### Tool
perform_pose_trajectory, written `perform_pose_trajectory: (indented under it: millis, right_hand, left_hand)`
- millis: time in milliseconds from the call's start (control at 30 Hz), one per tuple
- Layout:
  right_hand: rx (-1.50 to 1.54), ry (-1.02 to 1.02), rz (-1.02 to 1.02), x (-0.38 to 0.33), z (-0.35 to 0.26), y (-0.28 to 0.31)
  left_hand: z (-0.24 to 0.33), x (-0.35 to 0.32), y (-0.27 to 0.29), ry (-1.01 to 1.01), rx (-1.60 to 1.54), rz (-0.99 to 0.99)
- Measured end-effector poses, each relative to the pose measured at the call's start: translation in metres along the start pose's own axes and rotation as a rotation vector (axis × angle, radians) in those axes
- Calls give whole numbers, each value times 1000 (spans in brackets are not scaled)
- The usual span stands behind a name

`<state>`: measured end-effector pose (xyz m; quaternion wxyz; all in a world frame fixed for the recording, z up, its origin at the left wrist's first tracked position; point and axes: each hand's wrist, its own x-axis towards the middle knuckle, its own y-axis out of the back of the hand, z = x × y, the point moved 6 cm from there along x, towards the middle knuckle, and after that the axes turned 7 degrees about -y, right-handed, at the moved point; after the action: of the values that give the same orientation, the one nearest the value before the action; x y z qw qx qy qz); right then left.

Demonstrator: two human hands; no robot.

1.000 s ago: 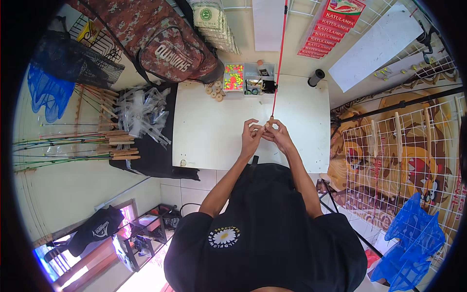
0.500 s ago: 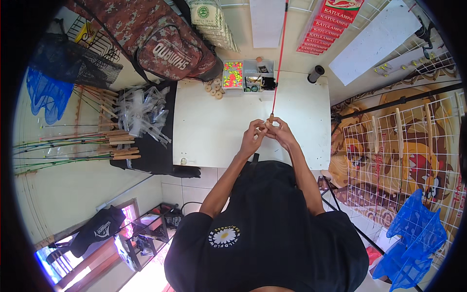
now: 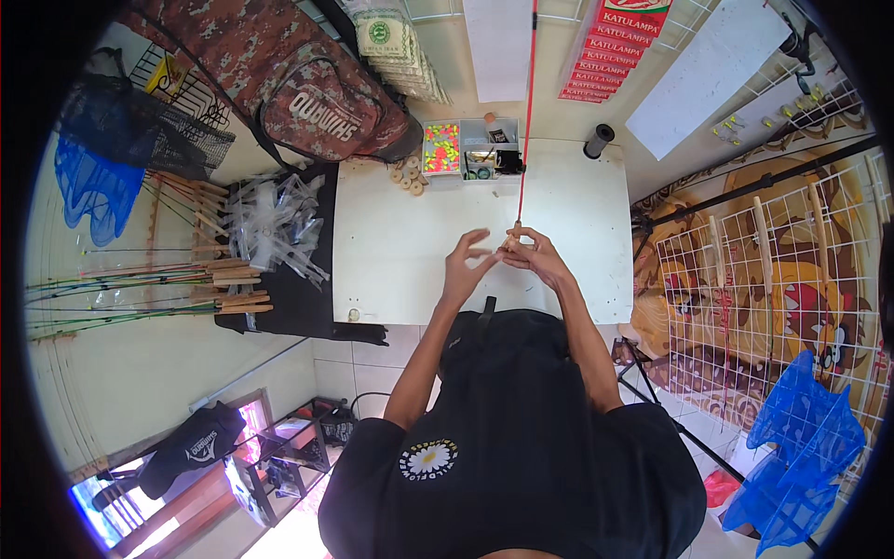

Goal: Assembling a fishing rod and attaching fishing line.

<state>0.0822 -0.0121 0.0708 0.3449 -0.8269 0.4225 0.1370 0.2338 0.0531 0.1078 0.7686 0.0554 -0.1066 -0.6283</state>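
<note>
We pinch the butt of the thin red rod with our right hand at frame centre; the rod runs straight up to the top edge. Our left hand hovers just left of it, fingers spread wide, above the white table.

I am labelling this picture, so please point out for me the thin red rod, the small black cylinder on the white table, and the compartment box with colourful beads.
thin red rod (image 3: 524, 130), head view, middle of its shaft.
small black cylinder (image 3: 598, 141), head view, its side.
compartment box (image 3: 441, 149), head view, the left compartment with colourful beads.

Bright, even daylight; sharp centre, heavy fisheye edge warping.
</note>
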Motion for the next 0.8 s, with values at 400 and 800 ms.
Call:
perform_pose_trajectory:
  millis: [400, 800]
  right_hand:
    - [-232, -2, 30, -10, -1, 7]
    - [-890, 323, 365, -46, -75, 23]
  left_hand:
    - [68, 79, -33, -99, -99, -201]
    - [73, 66, -44, -147, -65, -194]
